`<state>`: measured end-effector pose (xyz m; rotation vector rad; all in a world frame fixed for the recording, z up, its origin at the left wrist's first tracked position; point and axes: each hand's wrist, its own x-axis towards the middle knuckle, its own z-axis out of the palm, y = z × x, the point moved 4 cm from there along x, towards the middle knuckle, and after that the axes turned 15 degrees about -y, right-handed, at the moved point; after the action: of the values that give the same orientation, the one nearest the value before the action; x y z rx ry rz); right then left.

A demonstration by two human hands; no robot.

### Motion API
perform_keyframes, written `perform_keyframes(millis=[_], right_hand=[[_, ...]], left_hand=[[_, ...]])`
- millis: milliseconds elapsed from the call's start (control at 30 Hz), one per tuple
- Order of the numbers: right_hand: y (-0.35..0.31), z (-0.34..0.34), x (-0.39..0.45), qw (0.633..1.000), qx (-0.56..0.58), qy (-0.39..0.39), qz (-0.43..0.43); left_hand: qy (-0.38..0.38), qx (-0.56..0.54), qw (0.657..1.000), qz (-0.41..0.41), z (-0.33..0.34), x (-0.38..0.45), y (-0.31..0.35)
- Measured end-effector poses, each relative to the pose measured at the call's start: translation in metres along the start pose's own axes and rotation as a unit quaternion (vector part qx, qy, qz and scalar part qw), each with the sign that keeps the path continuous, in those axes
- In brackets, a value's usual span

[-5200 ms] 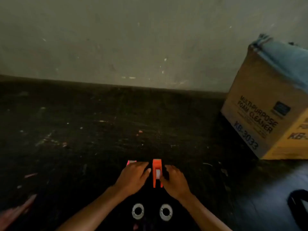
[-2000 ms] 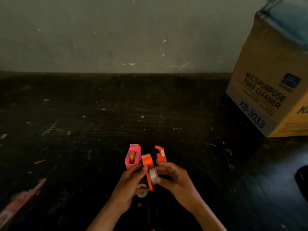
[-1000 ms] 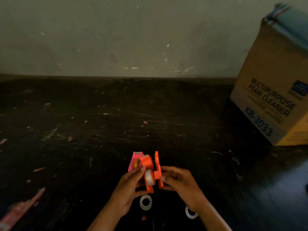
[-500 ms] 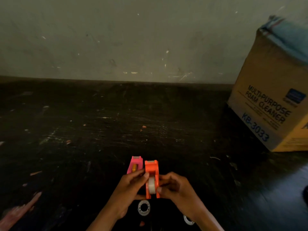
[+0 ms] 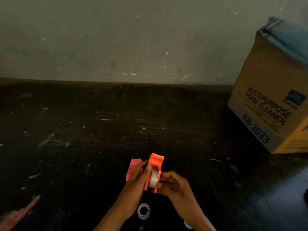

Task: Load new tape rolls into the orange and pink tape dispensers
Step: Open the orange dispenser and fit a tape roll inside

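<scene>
Halfway through a reload on a dark, scuffed tabletop (image 5: 100,130). Held up just above the surface near the front edge, the orange dispenser (image 5: 155,165), cutter end pointing away toward the far wall, with a pale tape roll (image 5: 153,178) seated between its two side plates. Clamped on the left side of the body, the left hand (image 5: 136,179), thumb resting near the top of the roll; pinching the right side at the near end, the right hand (image 5: 173,184), fingers curled in against the shell. Judging from the roll sitting square in its slot, the orange unit close to loaded, though no way to tell whether the shell is fully snapped shut or the tape end drawn up to the blade. Just left of it and partly hidden behind the left hand, the pink dispenser (image 5: 133,167), apparently resting on the tabletop, with something yellowish showing in its opening, too dim to name. Nearer, between the two wrists, a spare roll (image 5: 143,211) lying flat, and a sliver of another pale ring (image 5: 187,224) under the right forearm, probably a second roll. Left to do, by this reading: finish the orange unit, then open and fill the pink one. At far right, a cardboard box (image 5: 273,104) marked multi-purpose foam cleaner.
</scene>
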<state>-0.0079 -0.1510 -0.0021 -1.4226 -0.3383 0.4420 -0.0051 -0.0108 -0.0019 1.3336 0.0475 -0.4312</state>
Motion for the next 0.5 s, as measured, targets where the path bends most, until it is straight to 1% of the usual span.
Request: perform_keyframes(millis=[33, 67, 133, 167, 233, 267, 400, 500], right_hand=[[-0.001, 0.000, 0.001, 1.000, -0.026, 0.000, 0.003], [-0.003, -0.003, 0.003, 0.997, -0.077, 0.001, 0.008], [-0.011, -0.010, 0.004, 0.983, -0.181, 0.007, 0.011], [-0.018, -0.014, 0.003, 0.977, -0.214, 0.020, 0.004], [-0.033, -0.019, 0.004, 0.966, -0.252, 0.043, -0.025], [-0.040, -0.018, 0.006, 0.963, -0.264, 0.039, -0.033], [-0.053, -0.011, 0.018, 0.946, -0.321, -0.031, -0.022], [-0.057, -0.008, 0.023, 0.943, -0.329, -0.053, -0.019]], left_hand=[[-0.005, -0.040, 0.999, -0.013, 0.003, 0.001, -0.002], [-0.009, -0.073, 0.997, -0.019, 0.004, 0.003, -0.004], [-0.012, -0.116, 0.993, -0.022, 0.003, 0.006, -0.005], [-0.014, -0.125, 0.992, -0.019, 0.003, 0.006, -0.004], [-0.029, -0.120, 0.992, -0.013, 0.005, 0.006, -0.001], [-0.034, -0.115, 0.993, -0.012, 0.007, 0.005, 0.001], [-0.035, -0.083, 0.996, -0.012, 0.012, 0.004, 0.005], [-0.028, -0.047, 0.998, -0.016, 0.012, 0.003, 0.006]])
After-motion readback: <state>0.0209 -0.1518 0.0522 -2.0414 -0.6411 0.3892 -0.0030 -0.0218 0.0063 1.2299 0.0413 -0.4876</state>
